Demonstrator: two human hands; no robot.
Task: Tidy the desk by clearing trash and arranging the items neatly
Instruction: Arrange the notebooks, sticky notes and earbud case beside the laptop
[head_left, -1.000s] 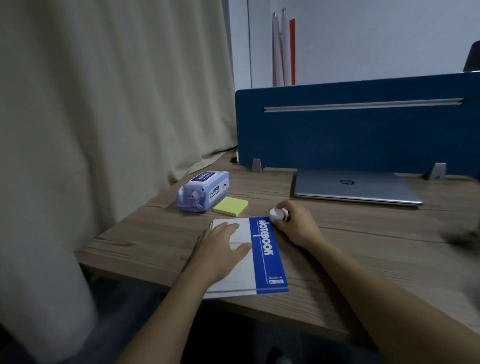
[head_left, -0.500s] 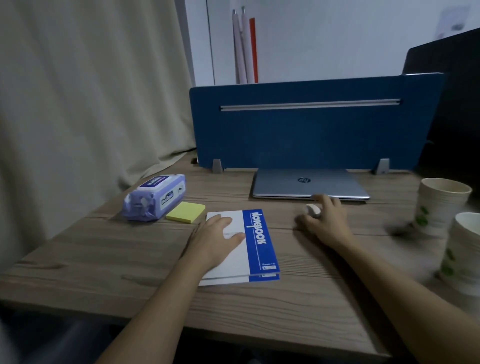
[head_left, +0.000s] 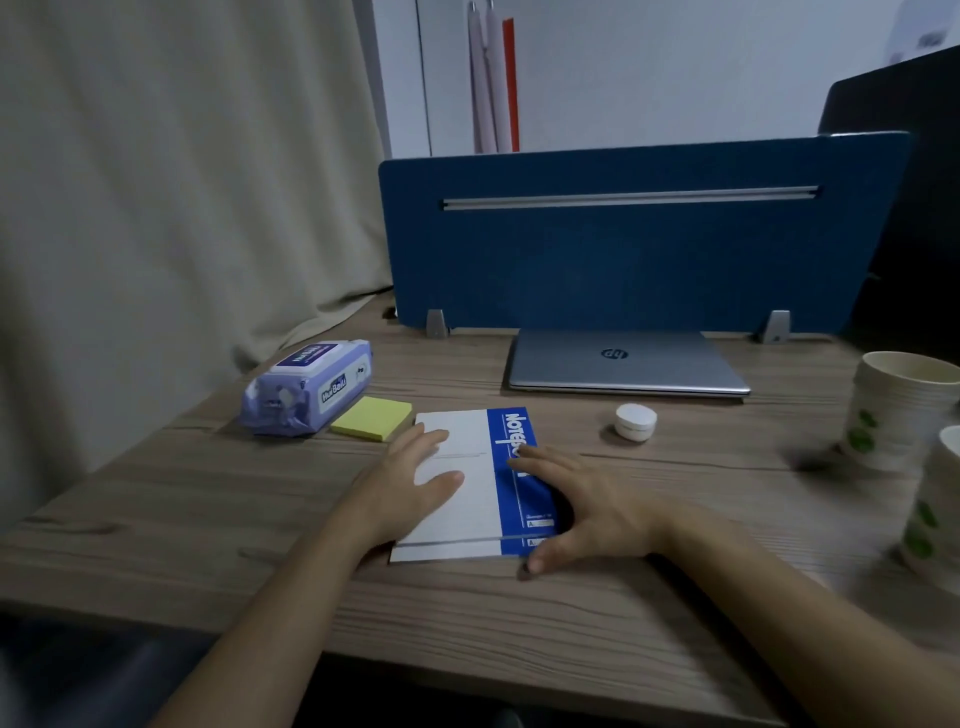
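Furthest to the left of both hands, a lavender soft pack of wet wipes (head_left: 310, 386) lay near the curtain side of the wooden desk (head_left: 156, 493), with a yellow pad of sticky notes (head_left: 372, 418) touching or just beside its near right corner. The left hand (head_left: 410, 480) rested flat, fingers straight and holding nothing, on the white half of the white-and-blue paper notebook (head_left: 467, 483). The notebook lay directly under both hands, its long axis running away from the person toward the blue divider panel (head_left: 623, 249), with the blue title strip on its right side. The right hand (head_left: 582, 501) lay spread over that blue strip, fingers extended toward the far edge and the thumb at the near right corner; it gripped nothing. The two hands thus bracketed the notebook from left and right, and each was equally placed to square or slide it. Beyond and to the right of the right hand, well apart from its fingertips, stood a small round white jar (head_left: 636, 422); the right hand was the nearer one to it. Behind the jar lay a closed silver laptop (head_left: 623, 364). Furthest right stood stacked paper cups with green leaf print (head_left: 893, 410).
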